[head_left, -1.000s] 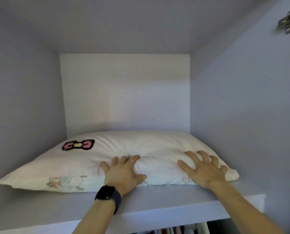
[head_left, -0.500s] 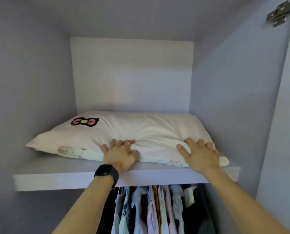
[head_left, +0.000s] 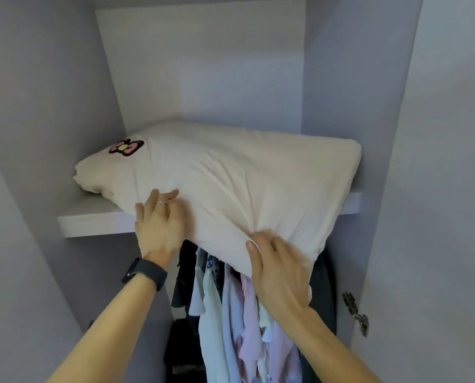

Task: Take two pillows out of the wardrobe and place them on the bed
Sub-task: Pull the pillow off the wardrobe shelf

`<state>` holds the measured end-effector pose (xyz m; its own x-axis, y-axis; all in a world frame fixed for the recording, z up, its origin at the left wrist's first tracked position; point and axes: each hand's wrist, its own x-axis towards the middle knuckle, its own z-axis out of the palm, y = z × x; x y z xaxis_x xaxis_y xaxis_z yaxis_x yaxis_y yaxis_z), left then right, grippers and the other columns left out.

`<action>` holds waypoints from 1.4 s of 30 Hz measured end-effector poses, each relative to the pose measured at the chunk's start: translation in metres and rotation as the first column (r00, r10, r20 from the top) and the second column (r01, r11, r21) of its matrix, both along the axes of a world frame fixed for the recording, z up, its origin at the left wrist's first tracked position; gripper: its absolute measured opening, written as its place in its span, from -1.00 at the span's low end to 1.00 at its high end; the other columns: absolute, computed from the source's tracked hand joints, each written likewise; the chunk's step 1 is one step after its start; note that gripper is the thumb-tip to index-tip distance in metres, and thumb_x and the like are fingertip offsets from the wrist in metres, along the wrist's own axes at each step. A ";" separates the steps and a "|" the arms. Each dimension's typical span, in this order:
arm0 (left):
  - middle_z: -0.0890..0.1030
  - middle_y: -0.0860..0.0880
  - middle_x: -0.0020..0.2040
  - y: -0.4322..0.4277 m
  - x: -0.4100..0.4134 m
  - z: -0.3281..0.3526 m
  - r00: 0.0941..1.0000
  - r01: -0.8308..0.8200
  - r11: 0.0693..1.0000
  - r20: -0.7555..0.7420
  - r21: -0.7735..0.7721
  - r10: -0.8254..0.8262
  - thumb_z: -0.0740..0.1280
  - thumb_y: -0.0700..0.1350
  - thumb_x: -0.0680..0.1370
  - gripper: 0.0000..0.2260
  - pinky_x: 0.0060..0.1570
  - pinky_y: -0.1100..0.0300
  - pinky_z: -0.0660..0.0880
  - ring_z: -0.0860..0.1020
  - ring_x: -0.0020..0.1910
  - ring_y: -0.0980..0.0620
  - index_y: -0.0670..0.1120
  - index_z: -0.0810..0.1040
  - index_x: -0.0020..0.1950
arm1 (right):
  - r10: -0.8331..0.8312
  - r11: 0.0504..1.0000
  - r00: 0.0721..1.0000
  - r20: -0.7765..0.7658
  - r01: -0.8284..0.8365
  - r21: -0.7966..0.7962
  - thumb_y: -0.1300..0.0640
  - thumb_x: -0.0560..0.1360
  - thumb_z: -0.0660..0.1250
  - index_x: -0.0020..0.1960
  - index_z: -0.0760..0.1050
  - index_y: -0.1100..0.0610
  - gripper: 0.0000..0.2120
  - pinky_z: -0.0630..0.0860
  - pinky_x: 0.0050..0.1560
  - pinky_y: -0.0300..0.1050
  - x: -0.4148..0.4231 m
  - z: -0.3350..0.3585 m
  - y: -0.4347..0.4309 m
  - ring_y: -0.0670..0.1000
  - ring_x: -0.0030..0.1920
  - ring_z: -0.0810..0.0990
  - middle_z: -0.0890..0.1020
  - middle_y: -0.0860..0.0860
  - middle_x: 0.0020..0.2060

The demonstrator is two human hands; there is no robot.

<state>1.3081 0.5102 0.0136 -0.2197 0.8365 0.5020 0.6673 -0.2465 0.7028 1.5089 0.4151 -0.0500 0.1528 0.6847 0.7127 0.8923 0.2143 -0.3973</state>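
A cream pillow (head_left: 230, 175) with a pink bow print near its far left corner lies half on the wardrobe's upper shelf (head_left: 92, 219). Its near edge hangs out over the shelf front. My left hand (head_left: 159, 222), with a ring and a black watch on the wrist, grips the pillow's front edge at the left. My right hand (head_left: 277, 269) pinches the fabric at the overhanging lower right edge. Only one pillow is in sight. The bed is out of view.
Several pale shirts and dark clothes (head_left: 230, 313) hang under the shelf. Grey wardrobe walls close in on the left and right. An open door with a metal hinge (head_left: 355, 313) stands at the right.
The pillow has slid forward off the shelf and now overhangs its front edge. Both hands went from resting flat on it to gripping it. The view has dropped and backed away.
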 end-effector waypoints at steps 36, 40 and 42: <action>0.20 -0.15 0.51 0.082 -0.027 0.036 0.957 -0.273 0.889 -0.007 -0.367 0.291 -0.20 0.57 0.38 -0.20 0.32 -0.29 0.10 0.12 0.47 -0.18 0.26 -0.04 0.56 | -0.173 0.788 0.985 0.027 0.154 -0.596 -0.58 0.41 -0.17 0.56 -0.05 -0.32 -0.22 0.05 0.49 0.22 0.002 0.155 0.198 0.22 0.55 0.15 0.08 0.10 0.61; 0.24 -0.13 0.50 0.082 -0.032 0.021 0.957 -0.280 0.919 -0.010 -0.278 0.289 -0.15 0.55 0.41 -0.24 0.34 -0.28 0.11 0.14 0.48 -0.13 0.26 -0.01 0.55 | -0.209 0.816 0.977 0.039 0.196 -0.543 -0.59 0.40 -0.18 0.57 -0.08 -0.32 -0.20 0.08 0.47 0.21 0.002 0.145 0.181 0.22 0.52 0.19 0.16 0.12 0.58; 0.24 -0.12 0.51 0.076 -0.035 0.015 0.967 -0.235 0.942 0.045 -0.241 0.252 -0.09 0.53 0.43 -0.27 0.40 -0.26 0.09 0.14 0.49 -0.12 0.27 0.02 0.55 | -0.228 0.836 0.973 0.042 0.218 -0.503 -0.58 0.41 -0.18 0.57 -0.07 -0.31 -0.21 0.09 0.45 0.20 -0.002 0.137 0.166 0.23 0.50 0.20 0.19 0.13 0.56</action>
